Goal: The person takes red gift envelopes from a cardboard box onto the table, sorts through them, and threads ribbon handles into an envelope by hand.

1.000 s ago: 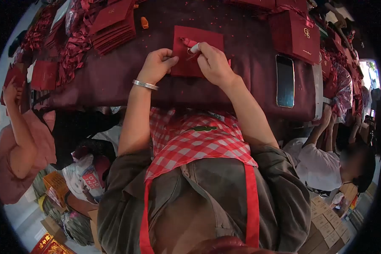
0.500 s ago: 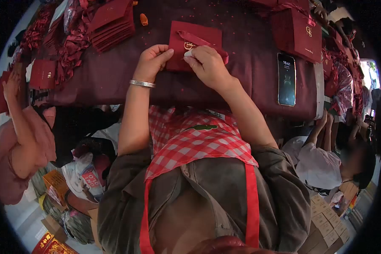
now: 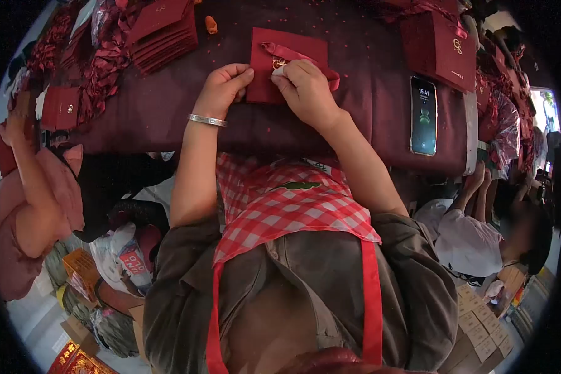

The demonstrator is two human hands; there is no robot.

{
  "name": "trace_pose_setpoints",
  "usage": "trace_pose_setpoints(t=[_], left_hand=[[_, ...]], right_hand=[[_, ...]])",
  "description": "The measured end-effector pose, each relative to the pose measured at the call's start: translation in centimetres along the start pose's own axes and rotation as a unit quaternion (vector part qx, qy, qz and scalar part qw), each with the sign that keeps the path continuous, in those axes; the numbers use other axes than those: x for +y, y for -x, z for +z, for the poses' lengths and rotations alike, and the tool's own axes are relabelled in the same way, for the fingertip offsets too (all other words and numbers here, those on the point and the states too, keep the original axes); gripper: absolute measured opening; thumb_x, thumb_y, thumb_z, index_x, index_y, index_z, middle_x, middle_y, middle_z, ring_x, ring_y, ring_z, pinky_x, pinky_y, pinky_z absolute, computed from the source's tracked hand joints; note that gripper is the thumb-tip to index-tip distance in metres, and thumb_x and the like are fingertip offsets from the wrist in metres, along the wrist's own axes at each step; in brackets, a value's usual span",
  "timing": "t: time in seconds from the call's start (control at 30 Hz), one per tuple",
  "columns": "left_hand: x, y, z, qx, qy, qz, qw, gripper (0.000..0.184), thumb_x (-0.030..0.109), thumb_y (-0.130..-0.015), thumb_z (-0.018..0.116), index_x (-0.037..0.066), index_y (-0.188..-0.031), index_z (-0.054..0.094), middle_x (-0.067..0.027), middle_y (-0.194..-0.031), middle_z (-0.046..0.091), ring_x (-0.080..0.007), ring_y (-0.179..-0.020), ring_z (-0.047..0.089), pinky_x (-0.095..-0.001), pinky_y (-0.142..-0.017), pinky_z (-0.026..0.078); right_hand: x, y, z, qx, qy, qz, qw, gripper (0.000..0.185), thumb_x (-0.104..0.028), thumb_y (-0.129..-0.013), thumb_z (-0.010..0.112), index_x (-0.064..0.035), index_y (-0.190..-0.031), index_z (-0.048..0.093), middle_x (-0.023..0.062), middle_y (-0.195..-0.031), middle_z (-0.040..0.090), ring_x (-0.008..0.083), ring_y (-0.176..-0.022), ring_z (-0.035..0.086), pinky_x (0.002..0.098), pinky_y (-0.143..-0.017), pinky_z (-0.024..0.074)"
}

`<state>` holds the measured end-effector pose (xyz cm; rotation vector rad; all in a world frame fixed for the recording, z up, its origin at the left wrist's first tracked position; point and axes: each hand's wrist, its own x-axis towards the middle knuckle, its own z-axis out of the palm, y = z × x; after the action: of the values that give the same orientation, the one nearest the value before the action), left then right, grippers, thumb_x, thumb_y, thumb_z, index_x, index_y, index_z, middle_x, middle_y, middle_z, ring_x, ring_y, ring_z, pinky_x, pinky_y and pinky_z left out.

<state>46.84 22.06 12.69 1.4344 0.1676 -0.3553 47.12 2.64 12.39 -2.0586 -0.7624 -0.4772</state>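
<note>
A dark red paper gift bag (image 3: 300, 43) with a gold emblem lies flat on the cloth in front of me. Its red ribbon (image 3: 285, 53) is loose across the front and runs under my right hand. At the bag's left edge, my left hand (image 3: 223, 88) is closed, the thumb along the edge. My right hand (image 3: 305, 93) pinches a small white piece (image 3: 278, 71), perhaps tissue or cloth, against the bag beside the emblem. That hand hides the lower right of the bag.
Folded red bags (image 3: 162, 37) are stacked at back left, near bunched ribbons (image 3: 106, 68). An orange object (image 3: 211, 25) lies beyond. To the right are more red bags (image 3: 439, 53) and a phone (image 3: 423, 115). Other people sit at both sides; one person's hand (image 3: 19, 121) is far left.
My right hand stays on the bag with the white piece, shifted only slightly. The co-worker's hand at far left has moved a little. Otherwise the scene looks the same.
</note>
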Motion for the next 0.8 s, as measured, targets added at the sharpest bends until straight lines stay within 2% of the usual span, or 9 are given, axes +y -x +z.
trace_pose_setpoints(t=[0.23, 0.3, 0.33, 0.4, 0.43, 0.5, 0.63, 0.73, 0.8], left_hand=[[0.1, 0.1, -0.2, 0.002, -0.001, -0.012, 1.000, 0.017, 0.019, -0.086, 0.066, 0.006, -0.097, 0.064, 0.0079, -0.068, 0.054, -0.0014, -0.055, 0.043, -0.0165, -0.050, 0.035], [0.0, 0.1, -0.5, -0.022, -0.021, -0.018, 0.999, 0.016, 0.021, -0.088, 0.064, 0.008, -0.098, 0.066, 0.0067, -0.079, 0.061, -0.0024, -0.062, 0.048, -0.0188, -0.056, 0.038], [-0.1, 0.1, -0.5, -0.022, -0.020, -0.017, 0.999, 0.016, 0.021, -0.088, 0.064, 0.008, -0.098, 0.066, 0.0067, -0.079, 0.061, -0.0024, -0.062, 0.048, -0.0188, -0.056, 0.038], [-0.4, 0.1, -0.4, -0.010, -0.024, 0.003, 1.000, 0.017, 0.019, -0.089, 0.062, 0.007, -0.100, 0.066, 0.0049, -0.083, 0.063, -0.0030, -0.064, 0.050, -0.0191, -0.058, 0.039], [-0.6, 0.0, -0.3, -0.011, -0.024, 0.003, 1.000, 0.017, 0.019, -0.089, 0.062, 0.007, -0.100, 0.066, 0.0049, -0.083, 0.063, -0.0030, -0.064, 0.050, -0.0191, -0.058, 0.039], [-0.8, -0.2, 0.1, 0.006, 0.017, 0.021, 1.000, 0.014, 0.018, -0.087, 0.065, 0.006, -0.094, 0.066, 0.0066, -0.072, 0.058, -0.0010, -0.056, 0.045, -0.0170, -0.050, 0.035], [-0.4, 0.1, 0.5, 0.025, -0.002, 0.011, 1.000, 0.012, 0.016, -0.087, 0.064, 0.007, -0.095, 0.066, 0.0066, -0.073, 0.059, -0.0011, -0.057, 0.045, -0.0172, -0.051, 0.035], [-0.3, 0.2, 0.4, 0.026, -0.016, -0.002, 1.000, 0.012, 0.015, -0.088, 0.064, 0.007, -0.095, 0.065, 0.0066, -0.074, 0.059, -0.0011, -0.058, 0.046, -0.0171, -0.052, 0.037], [-0.1, 0.5, 0.5, 0.028, -0.030, 0.025, 0.999, 0.012, 0.016, -0.088, 0.064, 0.007, -0.096, 0.065, 0.0066, -0.075, 0.059, -0.0013, -0.059, 0.047, -0.0166, -0.053, 0.038]], right_hand=[[-0.4, -0.4, 1.1, -0.027, 0.040, 0.007, 0.999, 0.008, -0.010, -0.080, 0.063, -0.0023, -0.081, 0.060, 0.0117, -0.080, 0.062, 0.0317, -0.079, 0.059, 0.0394, -0.070, 0.0470], [-0.3, -0.5, 1.2, -0.022, 0.067, 0.001, 0.997, 0.009, -0.011, -0.080, 0.063, -0.0030, -0.080, 0.059, 0.0112, -0.081, 0.062, 0.0316, -0.079, 0.059, 0.0402, -0.070, 0.0480], [-0.5, -0.6, 1.2, -0.023, 0.068, 0.000, 0.997, 0.009, -0.011, -0.080, 0.063, -0.0030, -0.080, 0.059, 0.0112, -0.081, 0.062, 0.0316, -0.079, 0.059, 0.0402, -0.070, 0.0480], [-1.3, -0.7, 1.4, -0.034, 0.174, -0.008, 0.984, 0.011, -0.013, -0.080, 0.062, -0.0037, -0.078, 0.057, 0.0111, -0.079, 0.061, 0.0307, -0.077, 0.060, 0.0398, -0.069, 0.0493], [-1.5, -0.8, 1.6, -0.035, 0.174, -0.008, 0.984, 0.011, -0.013, -0.080, 0.062, -0.0037, -0.078, 0.057, 0.0111, -0.079, 0.061, 0.0307, -0.077, 0.060, 0.0398, -0.069, 0.0493], [-1.8, -0.8, 1.8, -0.063, 0.226, -0.026, 0.972, 0.013, -0.015, -0.080, 0.061, -0.0045, -0.076, 0.055, 0.0111, -0.077, 0.059, 0.0296, -0.075, 0.060, 0.0385, -0.067, 0.0500], [-1.3, -0.9, 2.2, -0.054, 0.232, -0.031, 0.971, 0.013, -0.014, -0.080, 0.061, -0.0045, -0.076, 0.054, 0.0113, -0.075, 0.058, 0.0291, -0.075, 0.060, 0.0370, -0.067, 0.0501], [-0.7, -0.8, 2.2, -0.037, 0.190, -0.043, 0.980, 0.012, -0.013, -0.080, 0.061, -0.0043, -0.076, 0.054, 0.0114, -0.076, 0.059, 0.0294, -0.075, 0.060, 0.0384, -0.068, 0.0499], [-0.3, -0.8, 2.1, -0.017, 0.126, -0.065, 0.990, 0.011, -0.012, -0.080, 0.061, -0.0041, -0.077, 0.054, 0.0116, -0.077, 0.059, 0.0297, -0.075, 0.060, 0.0400, -0.068, 0.0492]])
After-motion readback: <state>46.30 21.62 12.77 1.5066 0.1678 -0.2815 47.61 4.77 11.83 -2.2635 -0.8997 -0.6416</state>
